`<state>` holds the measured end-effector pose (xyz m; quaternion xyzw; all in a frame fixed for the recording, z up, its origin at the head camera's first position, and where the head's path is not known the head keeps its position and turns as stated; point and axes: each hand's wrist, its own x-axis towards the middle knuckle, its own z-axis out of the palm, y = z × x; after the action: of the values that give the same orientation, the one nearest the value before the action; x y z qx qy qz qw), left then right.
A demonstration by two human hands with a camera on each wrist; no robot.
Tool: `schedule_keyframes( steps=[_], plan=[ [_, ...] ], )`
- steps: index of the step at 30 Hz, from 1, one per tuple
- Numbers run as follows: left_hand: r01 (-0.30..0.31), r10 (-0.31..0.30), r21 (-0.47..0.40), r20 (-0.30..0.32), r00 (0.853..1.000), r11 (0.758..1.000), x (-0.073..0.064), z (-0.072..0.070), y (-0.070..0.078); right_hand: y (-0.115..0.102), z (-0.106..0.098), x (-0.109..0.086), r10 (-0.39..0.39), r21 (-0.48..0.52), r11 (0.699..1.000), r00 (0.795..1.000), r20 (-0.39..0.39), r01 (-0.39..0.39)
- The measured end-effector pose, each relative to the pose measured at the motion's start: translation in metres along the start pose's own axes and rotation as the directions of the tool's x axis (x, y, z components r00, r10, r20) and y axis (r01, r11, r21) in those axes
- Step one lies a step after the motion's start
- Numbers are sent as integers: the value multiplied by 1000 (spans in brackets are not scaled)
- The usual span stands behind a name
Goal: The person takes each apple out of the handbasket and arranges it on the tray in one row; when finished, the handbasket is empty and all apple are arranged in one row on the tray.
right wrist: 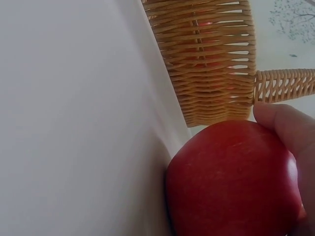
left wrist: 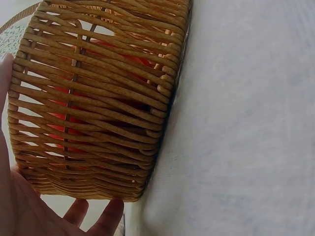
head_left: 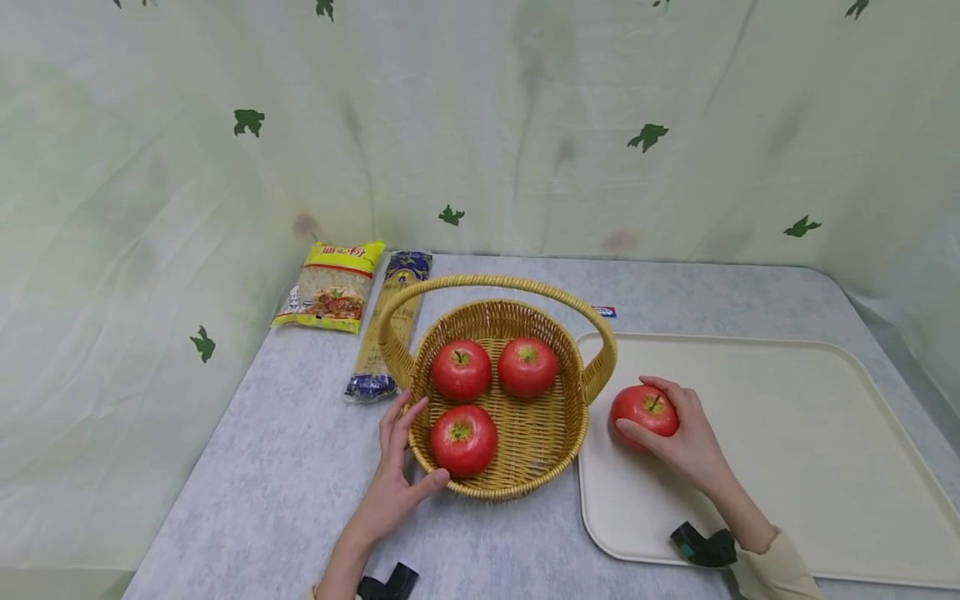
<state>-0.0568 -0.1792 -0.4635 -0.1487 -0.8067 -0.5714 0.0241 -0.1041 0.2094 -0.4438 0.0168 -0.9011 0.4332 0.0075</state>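
A wicker basket (head_left: 527,429) with an arched handle stands mid-table. It holds three red apples: back left (head_left: 461,372), back right (head_left: 527,367) and front left (head_left: 464,441). My left hand (head_left: 393,479) rests against the basket's near left side, thumb and fingers spread along its rim; the left wrist view shows the fingertips touching the woven wall (left wrist: 98,113). To the right, my right hand (head_left: 691,438) grips another red apple (head_left: 645,410) between thumb and fingers, at the left part of a cream tray (head_left: 772,467). The right wrist view shows this apple (right wrist: 231,182) close against the tray surface.
Behind the basket's left side lie a yellow-topped food packet (head_left: 330,287) and a long blue-and-gold packet (head_left: 382,342). A small red-and-blue item (head_left: 604,312) lies behind the tray's back left corner. A leaf-patterned curtain (head_left: 525,150) hangs behind the table.
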Motion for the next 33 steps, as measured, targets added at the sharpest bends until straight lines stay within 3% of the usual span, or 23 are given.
schedule_keyframes(
  steps=[13,19,22,27,33],
  plan=[
    [-3,3,-16,-2,1000,1000,1,0,2,0,3,-2,-29,17,999,999,-30,29],
    [3,-3,-22,-2,1000,1000,0,0,2,-2,3,-7,-110,7,994,987,-120,111],
    [4,-4,-17,1,1000,1000,0,0,2,-5,2,-8,-183,-1,982,962,-204,187],
    [11,-11,-17,1,1000,1000,0,-1,2,-16,-1,-12,-285,39,949,902,-324,314],
    [7,-7,-18,1,1000,1000,0,0,3,-54,-8,-25,-399,94,876,821,-409,473]
  ],
)
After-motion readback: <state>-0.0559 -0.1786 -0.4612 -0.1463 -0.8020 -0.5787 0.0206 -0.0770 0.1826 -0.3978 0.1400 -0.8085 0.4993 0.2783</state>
